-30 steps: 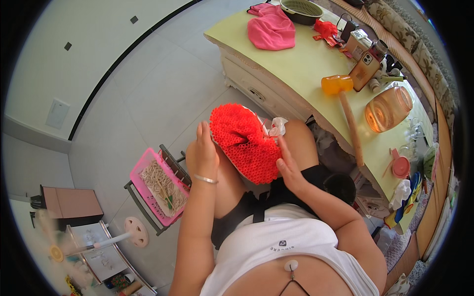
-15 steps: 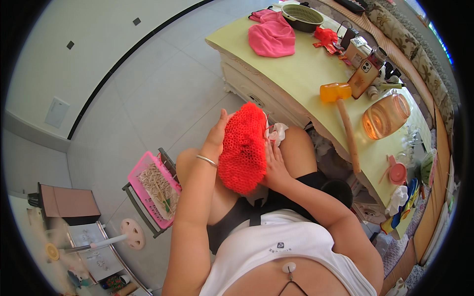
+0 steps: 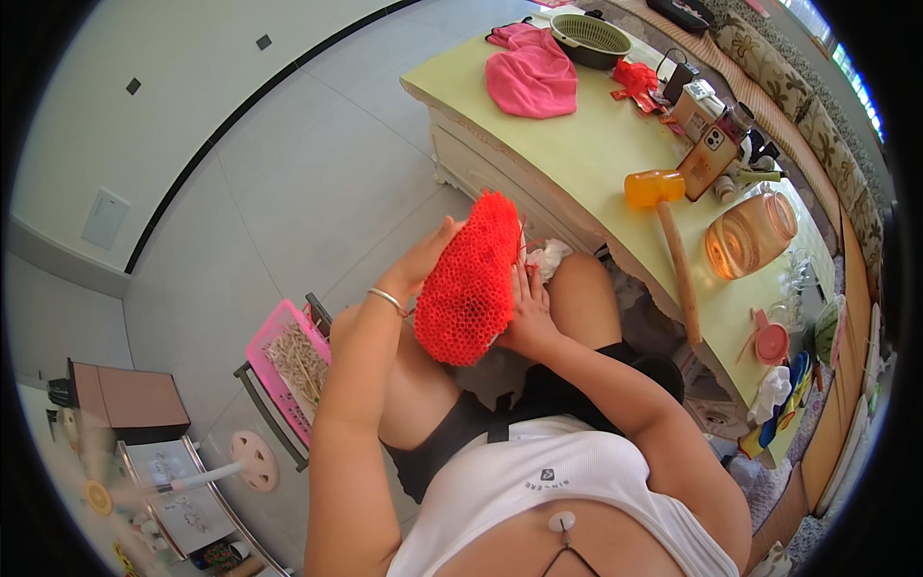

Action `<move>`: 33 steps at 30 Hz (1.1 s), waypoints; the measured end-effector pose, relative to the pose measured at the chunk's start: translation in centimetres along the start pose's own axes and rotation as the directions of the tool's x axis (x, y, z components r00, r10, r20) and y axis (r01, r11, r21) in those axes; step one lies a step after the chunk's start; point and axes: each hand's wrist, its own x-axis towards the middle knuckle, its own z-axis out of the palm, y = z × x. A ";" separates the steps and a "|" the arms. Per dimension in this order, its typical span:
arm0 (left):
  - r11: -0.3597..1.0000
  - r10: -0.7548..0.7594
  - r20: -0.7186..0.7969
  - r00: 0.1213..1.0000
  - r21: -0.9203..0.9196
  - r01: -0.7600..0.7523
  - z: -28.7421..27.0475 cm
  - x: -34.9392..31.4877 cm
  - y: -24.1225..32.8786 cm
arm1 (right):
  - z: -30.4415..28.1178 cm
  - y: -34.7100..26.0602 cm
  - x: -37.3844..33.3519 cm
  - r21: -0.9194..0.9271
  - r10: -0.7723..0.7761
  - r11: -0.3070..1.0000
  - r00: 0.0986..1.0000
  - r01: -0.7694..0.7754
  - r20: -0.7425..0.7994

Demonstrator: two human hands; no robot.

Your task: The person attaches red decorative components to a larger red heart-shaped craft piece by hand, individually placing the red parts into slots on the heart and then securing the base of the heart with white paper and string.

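- Above the lap, near the scene's centre, a red bundle of straws [image 3: 473,281] is held upright on edge, its honeycomb of open tube ends turned toward the left.
- The left hand [image 3: 426,260] is closed against the bundle's left face and far edge, fingers reaching toward its top; a thin bracelet [image 3: 388,300] is worn on that wrist.
- The right hand [image 3: 527,310] is pressed flat along the bundle's right side, fingers extended upward; the bundle is clamped between both hands.
- Just right of the bundle's upper part, a crumpled white cloth [image 3: 550,258] is seen touching or nearly touching the right fingers; which cannot be told.
- To the left, low on the tiled floor [image 3: 288,163], a pink basket [image 3: 266,343] of pale sticks is seated on a small dark stand, near the left elbow.
- To the right, a pale yellow-green table [image 3: 577,154] is recorded. On it: a mallet with an orange head [image 3: 654,188] and wooden handle, a clear amber-tinted jar [image 3: 751,234] lying on its side, a pink cloth [image 3: 531,81] at the far end and a dark green colander [image 3: 589,39] beside it.
- Well apart from the bundle, a small pink lid [image 3: 771,343] is noted at the table's near edge.
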 end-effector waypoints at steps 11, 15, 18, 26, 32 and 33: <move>0.889 0.105 0.031 0.994 -0.451 -0.080 2.6 -1.2 -1.9 | 1.1 3.8 1.7 0.050 -0.396 0.914 0.913 0.402 -0.094; 0.886 0.182 -0.150 0.972 -0.403 -0.228 4.5 -2.5 -2.8 | -1.1 4.7 3.1 0.061 -0.532 0.845 0.846 0.532 -0.008; 0.867 0.242 -0.242 0.940 -0.381 -0.321 6.3 -3.1 -3.6 | -3.3 4.3 4.1 0.131 -0.607 0.790 0.794 0.600 0.025; 0.876 0.215 -0.537 0.816 -0.263 -0.404 6.3 -2.6 -5.2 | -4.5 4.3 6.5 0.071 -0.648 0.762 0.760 0.644 0.050; 0.960 0.277 -0.645 0.712 0.213 -0.180 3.4 -4.4 -4.4 | -4.6 2.1 7.5 -0.404 -0.418 0.839 0.907 0.365 -0.051; 0.956 0.285 -0.633 0.720 0.241 -0.167 3.5 -5.0 -4.4 | -4.6 3.0 8.5 -0.368 -0.422 0.846 0.906 0.385 -0.022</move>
